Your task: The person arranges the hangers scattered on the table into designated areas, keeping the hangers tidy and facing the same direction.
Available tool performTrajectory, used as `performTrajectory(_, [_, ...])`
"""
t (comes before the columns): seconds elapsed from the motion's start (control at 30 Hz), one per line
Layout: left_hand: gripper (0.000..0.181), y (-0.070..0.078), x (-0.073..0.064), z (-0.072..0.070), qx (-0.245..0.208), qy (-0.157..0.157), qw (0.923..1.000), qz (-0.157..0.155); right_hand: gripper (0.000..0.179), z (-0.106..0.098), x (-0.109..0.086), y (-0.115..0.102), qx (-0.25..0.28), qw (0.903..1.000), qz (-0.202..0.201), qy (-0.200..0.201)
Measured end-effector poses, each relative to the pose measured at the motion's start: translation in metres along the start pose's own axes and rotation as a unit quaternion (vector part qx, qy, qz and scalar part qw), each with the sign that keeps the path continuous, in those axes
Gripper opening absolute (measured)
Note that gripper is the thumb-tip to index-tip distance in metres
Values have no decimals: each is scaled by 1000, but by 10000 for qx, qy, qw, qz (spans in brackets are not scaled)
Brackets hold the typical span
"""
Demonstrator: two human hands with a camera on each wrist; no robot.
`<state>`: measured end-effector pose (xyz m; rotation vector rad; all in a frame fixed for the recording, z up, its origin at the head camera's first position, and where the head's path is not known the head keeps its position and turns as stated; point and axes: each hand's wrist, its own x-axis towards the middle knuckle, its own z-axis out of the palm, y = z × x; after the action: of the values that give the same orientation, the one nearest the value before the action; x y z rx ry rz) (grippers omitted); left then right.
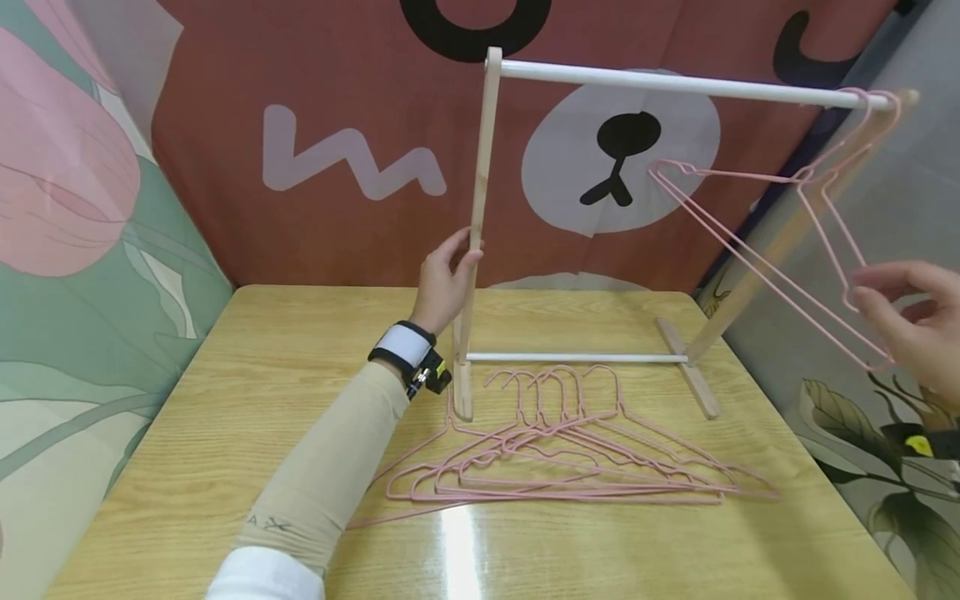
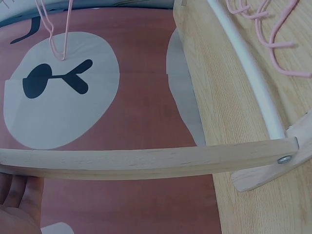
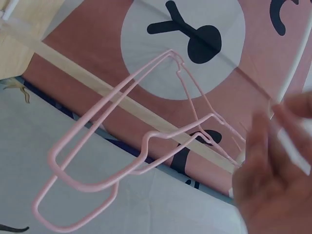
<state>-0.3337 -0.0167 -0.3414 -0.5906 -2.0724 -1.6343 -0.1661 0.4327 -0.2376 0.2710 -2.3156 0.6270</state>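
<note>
A small clothes rack with wooden sides and a white top rod (image 1: 675, 83) stands on the table. My left hand (image 1: 444, 279) holds its left wooden post (image 1: 486, 158), thumb on the near side. In the left wrist view, fingers (image 2: 22, 195) bend at the post's edge. Two pink hangers (image 1: 757, 267) hang by their hooks at the rod's right end. Beside their lower right corners is my right hand (image 1: 918, 317), fingers loosely bent. The right wrist view shows this hand (image 3: 278, 170) blurred, apart from the hangers' bars (image 3: 97, 112), with nothing between its fingers.
Several more pink hangers (image 1: 555, 492) lie overlapping on the wooden table (image 1: 247, 417), in front of the rack's lower white rod (image 1: 577, 358). A printed cloth (image 1: 337, 233) hangs behind, with patterned cloths on both sides.
</note>
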Motion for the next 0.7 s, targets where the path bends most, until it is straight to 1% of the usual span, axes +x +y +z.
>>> performTrajectory(0.03, [41,0,0,0,-2,0,10000,5,18,0,-1,0,32,9996,-150,-251])
performTrajectory(0.1, [41,1,0,0,4,-5,10000,1,17,2,-3,1,-1,9972,-354,-665])
performTrajectory(0.13, [41,1,0,-1,11,-10,10000,1,12,3,-5,1,-215,9952,-421,-858])
performTrajectory(0.2, [42,1,0,-1,25,-19,10000,-3,10,4,-7,0,-581,9897,-526,-1198])
performTrajectory(0.27, [42,2,0,-1,15,-13,10000,-1,11,8,-9,1,-692,9858,-675,-1375])
performTrajectory(0.4, [42,1,0,-1,-36,-16,10000,-15,17,16,-16,6,-597,9769,-903,-1842])
performTrajectory(0.47, [42,1,-1,-1,-80,-22,10000,-27,19,21,-21,10,-537,9722,-914,-2089])
performTrajectory(0.57, [42,1,-1,-1,-92,-40,9999,-36,22,30,-29,14,-581,9633,-876,-2470])
performTrajectory(0.67, [42,1,-1,-1,-30,-34,10000,-33,25,39,-36,20,-609,9511,-772,-2927])
performTrajectory(0.7, [42,1,-1,-1,-18,-35,10000,-34,26,42,-39,24,-569,9460,-808,-3087])
